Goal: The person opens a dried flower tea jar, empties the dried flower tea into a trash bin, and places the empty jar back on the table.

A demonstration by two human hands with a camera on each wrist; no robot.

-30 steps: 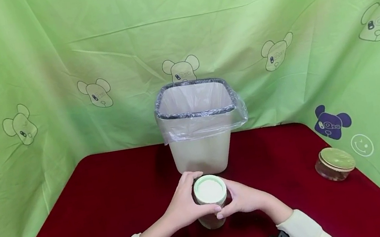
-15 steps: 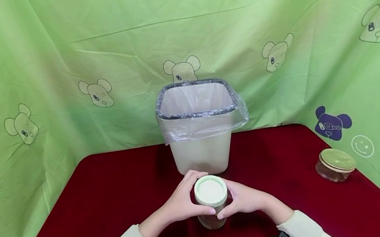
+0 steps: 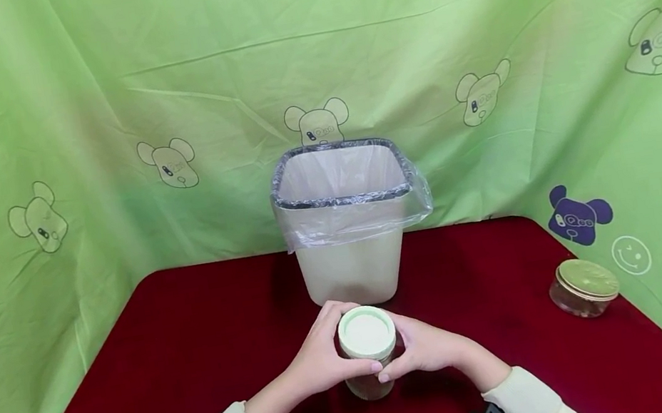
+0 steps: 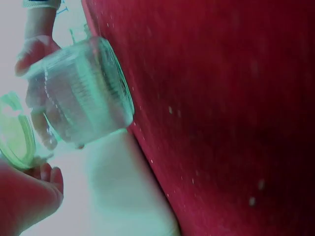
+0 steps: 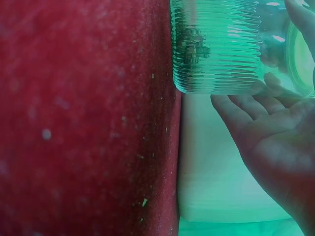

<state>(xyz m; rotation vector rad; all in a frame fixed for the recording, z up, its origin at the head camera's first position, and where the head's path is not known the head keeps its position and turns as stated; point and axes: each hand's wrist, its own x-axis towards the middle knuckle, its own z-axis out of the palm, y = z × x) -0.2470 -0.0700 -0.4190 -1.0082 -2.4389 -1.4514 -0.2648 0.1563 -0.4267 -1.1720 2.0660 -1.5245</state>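
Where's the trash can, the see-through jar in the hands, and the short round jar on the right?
Trash can (image 3: 352,268): head view, on its pale front wall.
See-through jar (image 5: 221,46): right wrist view, on its ribbed side.
Short round jar (image 3: 586,281): head view, on top of its lid.

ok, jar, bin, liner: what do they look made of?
Jar: clear glass or rigid plastic, glossy; see-through ribbed wall with bright highlights.
Bin: probably plastic; smooth off-white wall, matte-looking, no sharp reflections.
Liner: likely thin plastic film, shiny; translucent and crinkled where it overhangs.
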